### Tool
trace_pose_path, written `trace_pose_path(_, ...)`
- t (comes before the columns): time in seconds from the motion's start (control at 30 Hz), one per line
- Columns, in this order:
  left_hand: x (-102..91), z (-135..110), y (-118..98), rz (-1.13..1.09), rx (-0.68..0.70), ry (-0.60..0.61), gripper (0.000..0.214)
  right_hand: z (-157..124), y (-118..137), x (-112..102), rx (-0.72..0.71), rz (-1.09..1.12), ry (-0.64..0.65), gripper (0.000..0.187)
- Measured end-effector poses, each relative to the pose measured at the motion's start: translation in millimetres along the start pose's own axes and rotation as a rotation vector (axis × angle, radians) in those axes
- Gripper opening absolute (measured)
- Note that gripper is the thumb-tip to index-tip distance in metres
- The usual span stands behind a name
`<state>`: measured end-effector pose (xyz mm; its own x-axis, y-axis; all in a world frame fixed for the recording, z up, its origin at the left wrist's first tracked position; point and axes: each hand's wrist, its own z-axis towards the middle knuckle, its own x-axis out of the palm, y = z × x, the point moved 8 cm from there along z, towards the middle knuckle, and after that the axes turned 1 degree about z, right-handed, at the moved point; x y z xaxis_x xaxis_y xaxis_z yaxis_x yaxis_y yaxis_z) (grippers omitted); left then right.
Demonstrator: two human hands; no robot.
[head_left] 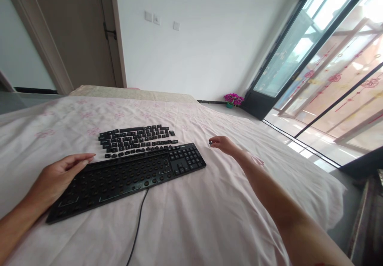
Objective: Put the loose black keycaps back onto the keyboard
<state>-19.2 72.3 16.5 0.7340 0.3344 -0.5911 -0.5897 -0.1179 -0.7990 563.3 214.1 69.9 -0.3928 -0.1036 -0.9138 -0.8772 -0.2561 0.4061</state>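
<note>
A black keyboard lies on a bed covered with a pale pink floral sheet. Most of its keycaps are off, showing rows of bare switch holes; the number pad at its right end still has keys. Several loose black keycaps are laid out in rows just behind it. My left hand rests with fingers stretched out on the keyboard's left end. My right hand is out to the right of the number pad, fingertips pinched on a small black keycap.
The keyboard's cable runs toward the near edge of the bed. A white wall and a door stand behind. A potted pink flower sits on the floor by large glass doors at right.
</note>
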Motion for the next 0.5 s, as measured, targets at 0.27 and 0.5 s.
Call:
trace_pose_path(0.27,5.5,-3,9,-0.151,-0.129,0.078,0.053,-40,51,20,-0.039,1.155,0.106,0.051)
trace_pose_path(0.5,6.2,-3,11,-0.134,-0.136,0.082,0.055,-50,81,28,-0.077,1.133,0.131,0.044)
